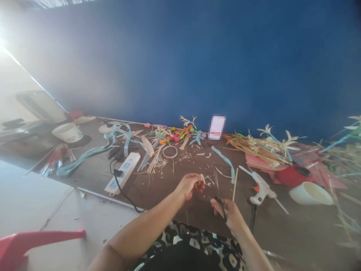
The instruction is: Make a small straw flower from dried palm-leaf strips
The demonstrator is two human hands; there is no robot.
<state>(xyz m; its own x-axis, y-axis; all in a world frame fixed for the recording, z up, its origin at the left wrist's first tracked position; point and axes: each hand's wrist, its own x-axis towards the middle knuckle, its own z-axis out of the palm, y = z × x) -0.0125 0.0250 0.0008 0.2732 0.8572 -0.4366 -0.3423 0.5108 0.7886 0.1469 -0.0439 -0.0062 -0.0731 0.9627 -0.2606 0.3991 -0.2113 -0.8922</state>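
So the left hand (192, 186) has a tiny pale strip (202, 178) pinched in its fingertips, near middle of the brown tabletop (166, 190). Right hand (229, 213) is wrapped around black-handled metal scissors (223, 210), just to the right. White glue gun with an orange trigger (262, 188) lies farther right, long white power strip (126, 171) off left.

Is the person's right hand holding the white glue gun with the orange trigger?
No, the right hand holds black-handled scissors, while the glue gun lies apart on the brown tabletop.
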